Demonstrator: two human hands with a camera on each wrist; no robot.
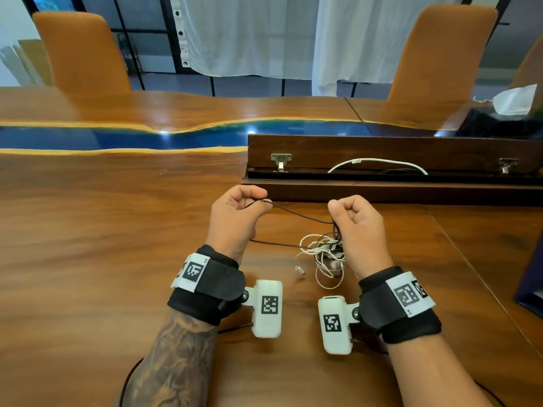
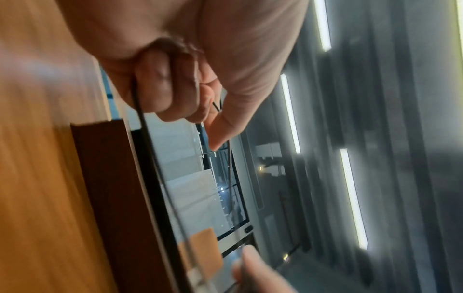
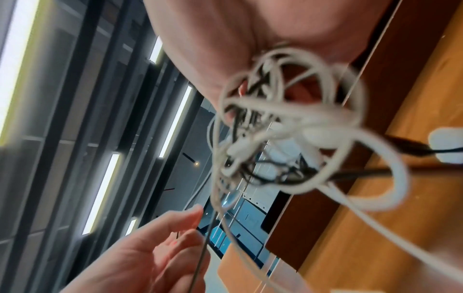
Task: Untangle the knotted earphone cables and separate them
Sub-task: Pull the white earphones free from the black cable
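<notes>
The left hand (image 1: 235, 218) was closed in a pinch on a thin black earphone cable (image 1: 296, 213), thumb against curled fingers (image 2: 160, 87); the right hand (image 1: 357, 230) was curled round the same cable where it entered the knotted bundle of white and black earphone cords (image 1: 324, 254); the bundle hung just below the right fingers, its lower loops resting on the polished brown wooden table (image 1: 102, 230); the black strand ran in a slack line between the two sets of fingertips. The cords were judged light, limp and thin, liable to tighten under a hard pull; the small white plug (image 1: 299, 270) and the moulded parts in the knot were judged the weak points; hold was best taken close to a crossing, loops fed through slack. Beyond the fingers stood a dark wooden hinged cable hatch (image 1: 382, 151) with a white lead (image 1: 379, 163) inside it; farther off lay a blue resin strip (image 1: 117, 138), two tan upholstered chairs (image 1: 85, 54) and white curtains (image 1: 249, 33).
</notes>
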